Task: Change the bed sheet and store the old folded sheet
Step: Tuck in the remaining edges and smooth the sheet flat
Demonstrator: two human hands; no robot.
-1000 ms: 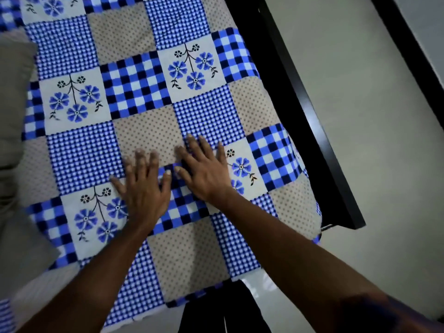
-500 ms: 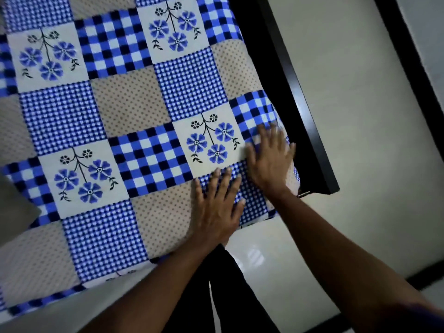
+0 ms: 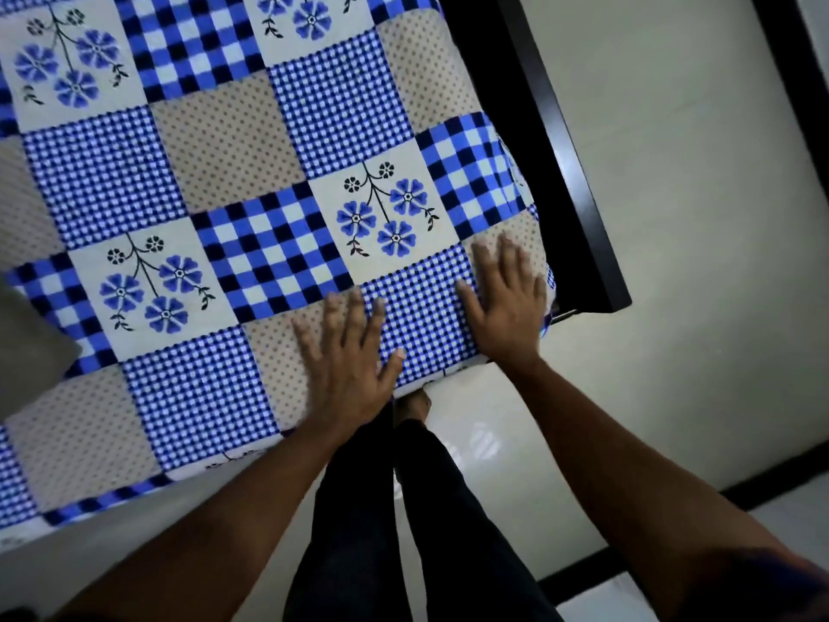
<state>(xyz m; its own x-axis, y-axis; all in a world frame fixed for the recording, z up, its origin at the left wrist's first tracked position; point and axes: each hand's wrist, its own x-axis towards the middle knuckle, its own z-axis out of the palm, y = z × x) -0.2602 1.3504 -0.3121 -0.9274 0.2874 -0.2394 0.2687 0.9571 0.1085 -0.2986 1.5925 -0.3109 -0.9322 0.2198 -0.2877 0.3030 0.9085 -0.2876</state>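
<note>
A patchwork bed sheet [image 3: 251, 181] in blue checks, beige dots and blue flower squares lies spread over the bed. My left hand [image 3: 347, 352] rests flat on it near the bed's front edge, fingers straight and spread. My right hand [image 3: 507, 303] presses flat on the sheet at the bed's near right corner, fingers straight. Neither hand grips the cloth. The sheet's edge hangs a little over the corner beside my right hand.
The dark bed frame [image 3: 560, 150] runs along the right side of the mattress and ends at a corner past my right hand. A grey pillow [image 3: 27, 343] shows at the left edge. My legs [image 3: 403, 509] stand on the pale tiled floor [image 3: 673, 217].
Both hands have slid across the sheet from its middle toward the near right corner, staying flat. My view has shifted with them, so the corner of the bed frame sits closer.
</note>
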